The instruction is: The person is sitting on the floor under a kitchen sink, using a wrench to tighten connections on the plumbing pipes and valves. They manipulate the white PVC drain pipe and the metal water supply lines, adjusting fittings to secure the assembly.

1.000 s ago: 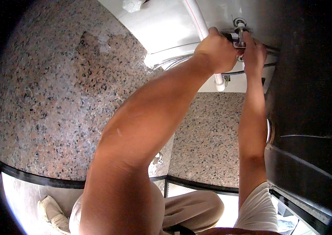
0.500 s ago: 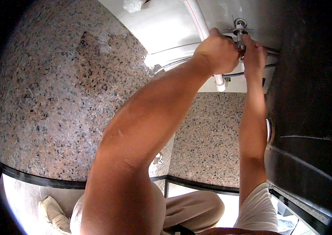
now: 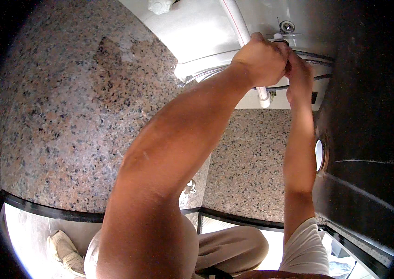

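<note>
My L hand and R hand close together on a small fitting, just right of the white pipe w/ the red stripe. Only a white tip and dark collar poke out above my knuckles; fingertips hidden, so can't tell which hand bears more of the squeeze. Piece looks light and stiff, prob. hard plastic or metal, no give to speak of; small and round enough to slip if damp, and I'd guess the white tip is the fragile bit. Best hold, I reckon: thumb and forefinger on the body below the collar, tip left free, 2nd hand as a steady.

Farther out, a round wall outlet sits right of the pipe, just beyond my fists, nothing in its ring that I can make out. Dark hoses also run right of the pipe, past my R wrist. A dark panel stands well right of it; speckled stone spreads on the near side of the pipe's lower end and off to its left. Well left and nearest me, a pale shoe
</note>
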